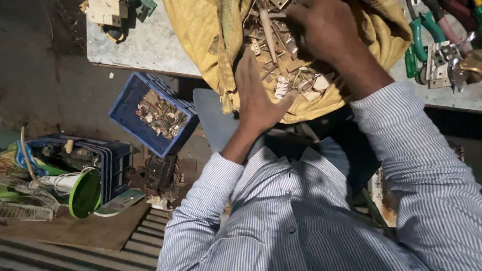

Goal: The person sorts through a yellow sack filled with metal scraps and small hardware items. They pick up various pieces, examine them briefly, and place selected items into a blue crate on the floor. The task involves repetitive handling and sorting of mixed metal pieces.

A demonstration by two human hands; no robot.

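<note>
At the edge of the pale stone-topped table (145,47), we see a yellow woven sack (201,45) lying open and spilling toward the person, its mouth turned down to the near edge. In it lies a heap of small scrap metal parts (281,65): brackets, bent strips, pale plates and thin rods, tangled at all angles. One long pale rod (267,31) stands out, its long axis running from the far side toward us, leaning slightly to the left.

Our left hand (256,95) is flat and open, fingers together and pointing away, its edge set against the near left side of the heap and holding nothing. Our right hand (321,35) is pressed down into the top of the heap with fingers curled among the parts; we cannot tell whether it grips any one piece.

Below the table's left part, a blue plastic crate (131,95) sits tilted on the floor, holding a smaller scatter of like parts. Farther left is a darker blue crate (113,160) with a round green lid (85,194) leaning on it. On the table's right end lie green-handled pliers (417,35) beside a grey metal bracket (439,62). At the far left corner sits a pale boxy fitting (103,11); no label can be made out.
</note>
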